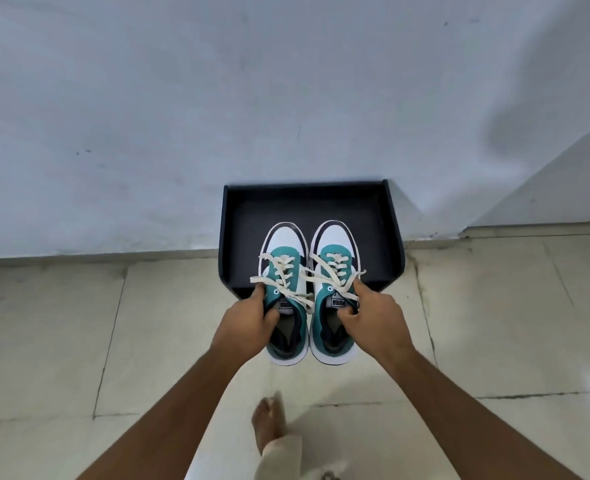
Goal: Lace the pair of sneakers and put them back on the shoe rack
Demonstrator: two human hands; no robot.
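1. 1 head-worn wide-angle view looks steeply down and forward.
2. The wall (pixel 182 98) fills the upper frame, the tiled floor (pixel 44 341) the lower.
3. Both forearms enter from the bottom edge, close to the lens.

sneakers (pixel 309 289) side by side | toes over shoe rack (pixel 388 233) | rack against wall (pixel 182 116)

Both bare forearms are reaching forward and downward, converging toward the middle. The left hand (pixel 243 325) is clamping with its thumb tucked inside the grip and its fingers (pixel 259 292) wrapping the outer side. The right hand (pixel 378 317) is mirroring it, thumb curled inward, fingers stretching forward along the outside. A bare foot (pixel 268 422) is standing below, between the arms.
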